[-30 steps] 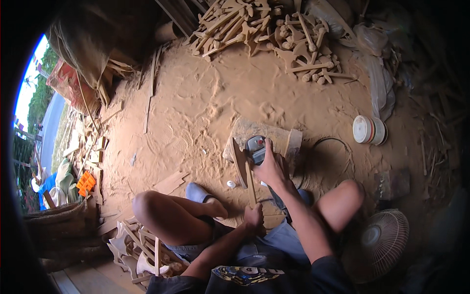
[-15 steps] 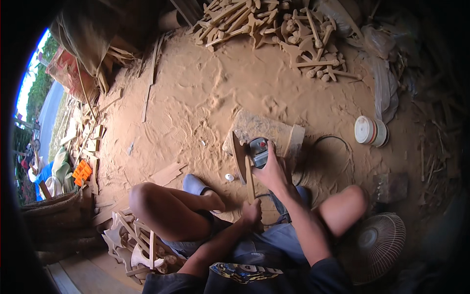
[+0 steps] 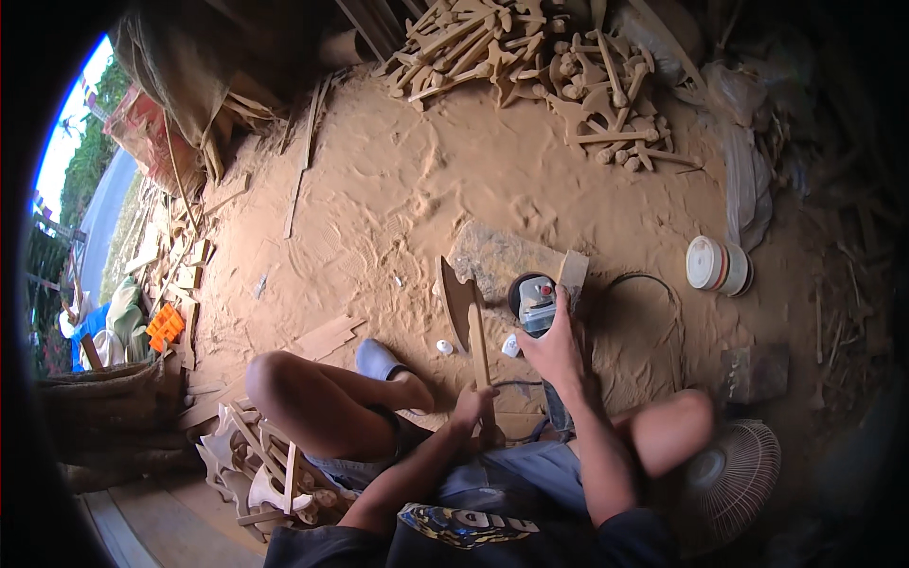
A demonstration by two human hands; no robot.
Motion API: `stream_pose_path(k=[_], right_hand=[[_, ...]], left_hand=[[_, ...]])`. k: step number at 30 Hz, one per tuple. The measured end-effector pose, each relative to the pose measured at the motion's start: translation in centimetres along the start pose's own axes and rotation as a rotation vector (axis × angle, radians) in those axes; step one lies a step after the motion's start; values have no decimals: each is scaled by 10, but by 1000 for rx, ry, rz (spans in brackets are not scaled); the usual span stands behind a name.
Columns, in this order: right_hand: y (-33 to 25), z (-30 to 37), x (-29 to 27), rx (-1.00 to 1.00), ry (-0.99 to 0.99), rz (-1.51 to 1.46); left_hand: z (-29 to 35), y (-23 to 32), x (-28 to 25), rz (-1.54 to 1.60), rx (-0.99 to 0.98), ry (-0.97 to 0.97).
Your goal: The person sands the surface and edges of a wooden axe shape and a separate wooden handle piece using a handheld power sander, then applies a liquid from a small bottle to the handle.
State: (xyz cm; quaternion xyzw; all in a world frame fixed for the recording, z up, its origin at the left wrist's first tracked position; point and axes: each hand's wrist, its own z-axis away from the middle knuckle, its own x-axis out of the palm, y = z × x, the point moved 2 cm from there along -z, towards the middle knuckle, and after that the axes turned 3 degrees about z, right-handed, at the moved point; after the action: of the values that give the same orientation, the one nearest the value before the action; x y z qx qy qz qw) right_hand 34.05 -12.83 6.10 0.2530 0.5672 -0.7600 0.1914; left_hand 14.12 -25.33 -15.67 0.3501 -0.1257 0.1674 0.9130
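My left hand (image 3: 472, 409) is wrapped round the lower handle of a wooden toy axe (image 3: 477, 343). Its curved, blade-shaped head points away from me and to the left. In my right hand (image 3: 557, 352) is an angle grinder (image 3: 539, 320) with a grey body and a red button. The grinder's round disc end is just right of the axe, and a gap shows between them. Beyond both lies a worn, dust-covered block (image 3: 507, 252). The underside of the grinder's disc is hidden.
Wooden pieces are heaped at the far side (image 3: 483, 47), with another pile (image 3: 270, 469) by my left knee. A white tub (image 3: 705, 263) stands to the right, near a dark cable (image 3: 663, 280). A fan (image 3: 734, 483) is beside my right leg. Sawdust covers the floor (image 3: 360, 189).
My right hand has drawn the grinder rightward and slightly nearer, away from the axe head. The axe has shifted a little left, still in my left hand.
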Motion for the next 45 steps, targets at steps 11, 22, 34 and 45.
stream_pose_path(k=[11, 22, 34, 45], right_hand=[[3, -8, -59, -167, 265, -174], [-7, -8, -79, -109, 229, -212], [2, -36, -10, -60, 88, -14], [-15, -39, -1, -42, 3, 166]], left_hand=[[36, 248, 35, -356, 692, 200], [74, 350, 127, -1481, 1131, -166], [1, 329, 129, -1697, 1009, -301], [10, 315, 137, -1660, 928, -241]])
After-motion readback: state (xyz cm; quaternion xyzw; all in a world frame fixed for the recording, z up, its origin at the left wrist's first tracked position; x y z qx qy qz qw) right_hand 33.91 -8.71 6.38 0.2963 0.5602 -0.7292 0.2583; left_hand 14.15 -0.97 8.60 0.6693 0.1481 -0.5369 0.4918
